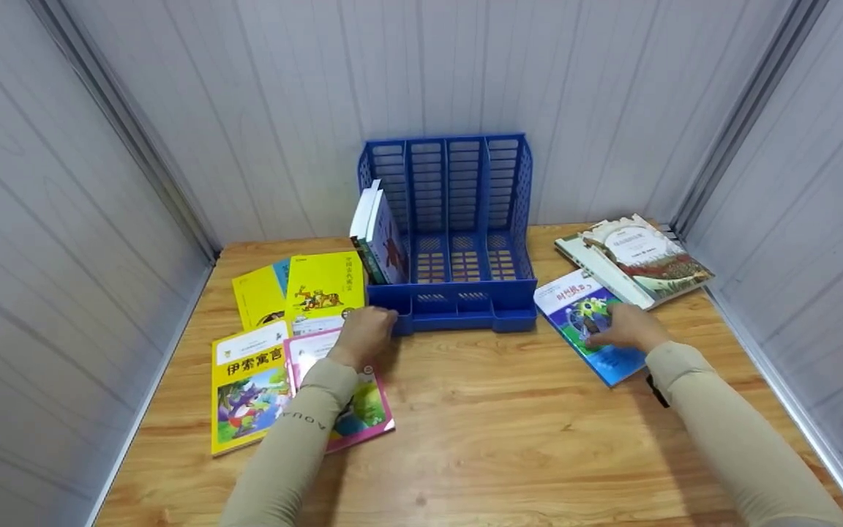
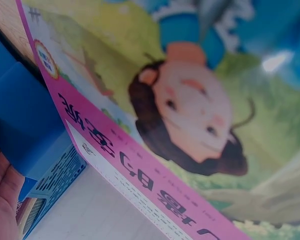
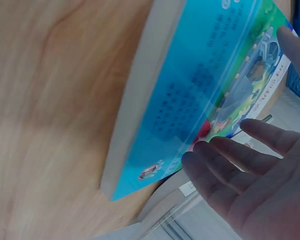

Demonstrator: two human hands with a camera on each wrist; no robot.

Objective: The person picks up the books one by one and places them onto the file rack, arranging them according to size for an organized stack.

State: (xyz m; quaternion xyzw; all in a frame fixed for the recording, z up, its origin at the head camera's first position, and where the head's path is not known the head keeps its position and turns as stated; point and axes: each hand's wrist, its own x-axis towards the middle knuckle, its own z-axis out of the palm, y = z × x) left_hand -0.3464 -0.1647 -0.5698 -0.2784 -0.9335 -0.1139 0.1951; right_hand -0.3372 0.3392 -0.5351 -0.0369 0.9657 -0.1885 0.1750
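Slip risk beneath right hand (image 1: 630,329), spread loose over blue book (image 1: 577,319): a shallow pinch might drop it; well apart, left hand (image 1: 366,336) grips blue rack (image 1: 436,323).

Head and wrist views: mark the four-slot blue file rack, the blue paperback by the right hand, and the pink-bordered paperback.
four-slot blue file rack (image 1: 474,288): head view, front rail
blue paperback (image 3: 197,95): right wrist view, cover's blue part
pink-bordered paperback (image 2: 182,120): left wrist view, cover illustration

Pale grooved walls (image 1: 282,88) with metal corner strips (image 1: 129,124) enclose a wood-grain tabletop (image 1: 495,439) on three sides.
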